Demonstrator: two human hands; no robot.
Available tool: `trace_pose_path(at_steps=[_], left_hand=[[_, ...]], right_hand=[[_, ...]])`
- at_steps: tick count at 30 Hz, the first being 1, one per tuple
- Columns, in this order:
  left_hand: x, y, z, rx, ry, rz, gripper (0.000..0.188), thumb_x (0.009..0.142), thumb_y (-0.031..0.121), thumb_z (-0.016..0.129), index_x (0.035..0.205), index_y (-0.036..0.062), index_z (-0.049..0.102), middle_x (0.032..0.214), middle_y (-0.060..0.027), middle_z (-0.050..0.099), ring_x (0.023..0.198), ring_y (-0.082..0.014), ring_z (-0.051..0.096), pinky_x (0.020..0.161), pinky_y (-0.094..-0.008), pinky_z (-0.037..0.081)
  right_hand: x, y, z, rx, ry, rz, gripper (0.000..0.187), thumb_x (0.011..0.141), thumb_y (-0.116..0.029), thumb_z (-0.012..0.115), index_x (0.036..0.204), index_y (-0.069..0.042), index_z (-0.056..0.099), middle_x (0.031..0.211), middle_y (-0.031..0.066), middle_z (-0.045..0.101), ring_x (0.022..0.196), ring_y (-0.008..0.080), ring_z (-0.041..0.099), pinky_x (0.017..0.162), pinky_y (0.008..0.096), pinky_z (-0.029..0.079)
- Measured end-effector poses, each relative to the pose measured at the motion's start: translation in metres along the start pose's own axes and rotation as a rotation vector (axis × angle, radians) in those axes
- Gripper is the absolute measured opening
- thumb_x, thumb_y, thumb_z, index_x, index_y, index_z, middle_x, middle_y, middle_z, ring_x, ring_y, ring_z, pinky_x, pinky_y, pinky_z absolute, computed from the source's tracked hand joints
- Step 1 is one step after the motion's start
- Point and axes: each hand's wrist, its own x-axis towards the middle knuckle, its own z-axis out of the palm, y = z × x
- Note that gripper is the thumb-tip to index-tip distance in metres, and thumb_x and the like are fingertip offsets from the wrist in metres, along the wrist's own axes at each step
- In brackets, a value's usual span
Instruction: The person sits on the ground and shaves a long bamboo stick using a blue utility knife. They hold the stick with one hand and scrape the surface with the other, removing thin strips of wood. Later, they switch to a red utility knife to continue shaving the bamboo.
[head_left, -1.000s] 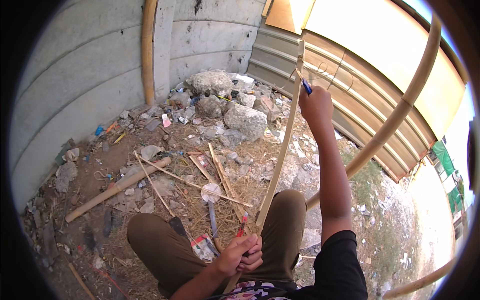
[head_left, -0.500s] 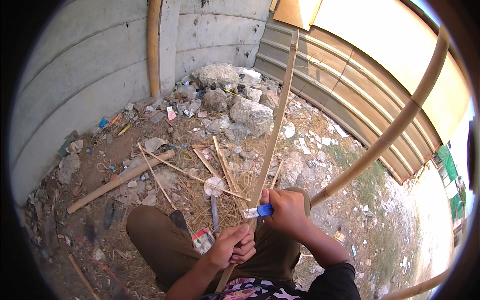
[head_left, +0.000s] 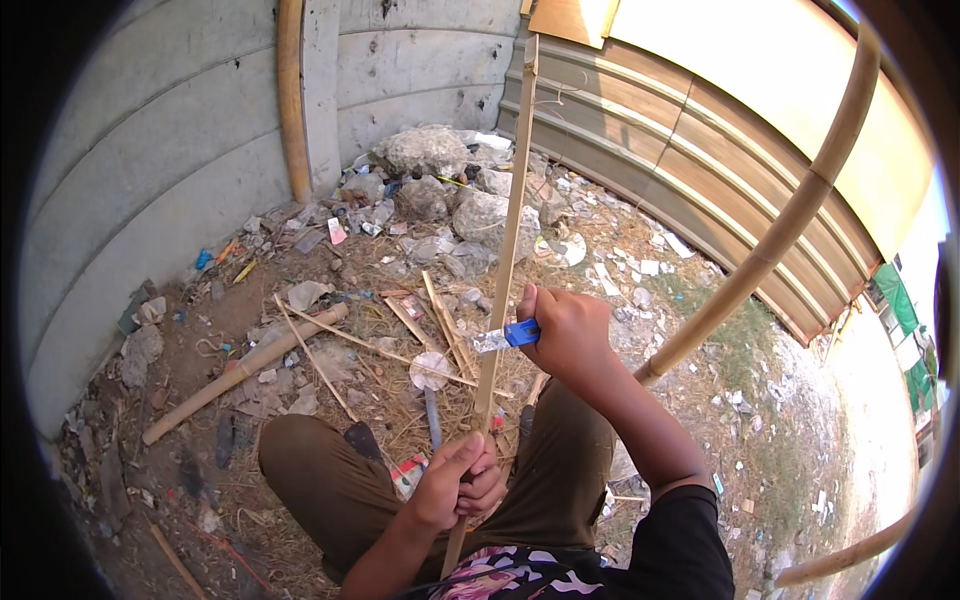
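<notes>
A long bamboo strip [head_left: 511, 230] stands nearly upright before me, its lower end passing between my legs. My left hand [head_left: 462, 484] is closed round its lower part, just above my lap. Higher up, my right hand [head_left: 570, 332] grips a blue cutter knife [head_left: 520, 333]. The knife's metal blade points left and lies across the strip; whether its edge bites into the bamboo I cannot tell. Beyond my knees, several thin split bamboo pieces [head_left: 445, 318] lie on dry shavings. A tool with a grey shaft and a pale round end [head_left: 430, 371] lies there too.
A thick bamboo pole [head_left: 745, 290] slants up at the right. A shorter bamboo length [head_left: 245, 372] lies at the left. Rocks [head_left: 420, 152] and litter are heaped by the concrete wall [head_left: 170, 140]. Corrugated sheeting [head_left: 680, 150] stands behind at the right.
My right hand has moved the knife farther up the strip, away from my left hand. The strip's top has swung left, so it stands steeper. My left hand keeps its grip.
</notes>
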Motion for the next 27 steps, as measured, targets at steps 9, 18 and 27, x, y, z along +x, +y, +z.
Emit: trace_pose_path(at_steps=[9,18,27], left_hand=[[0.002,-0.005,0.002,0.041,0.000,-0.014,0.040,0.109,0.038,0.034,0.081,0.0101,0.037,0.055,0.0040,0.025,0.044,-0.0069,0.024,0.038,-0.0225,0.018],[0.008,-0.016,0.005,0.081,0.022,-0.132,0.040,0.109,0.038,0.034,0.081,0.0099,0.037,0.054,0.0037,0.025,0.044,-0.0070,0.025,0.037,-0.0228,0.019],[0.004,-0.002,0.002,0.094,0.097,-0.019,0.040,0.109,0.037,0.035,0.080,0.0098,0.037,0.053,0.0036,0.025,0.042,-0.0076,0.025,0.037,-0.0232,0.019]], right_hand=[[0.054,0.037,0.007,-0.094,-0.093,0.343,0.035,0.095,-0.026,0.051,0.073,-0.004,0.067,0.059,0.0161,0.063,0.052,0.0362,0.064,0.052,0.0461,0.051],[0.119,0.124,-0.001,-0.233,-0.020,0.586,0.030,0.091,-0.030,0.055,0.087,-0.005,0.072,0.073,0.0196,0.068,0.072,0.0397,0.069,0.065,0.0488,0.055],[-0.050,-0.021,-0.012,0.138,-0.215,0.122,0.035,0.095,-0.017,0.058,0.062,-0.007,0.053,0.050,0.0118,0.052,0.042,0.0325,0.054,0.044,0.0437,0.043]])
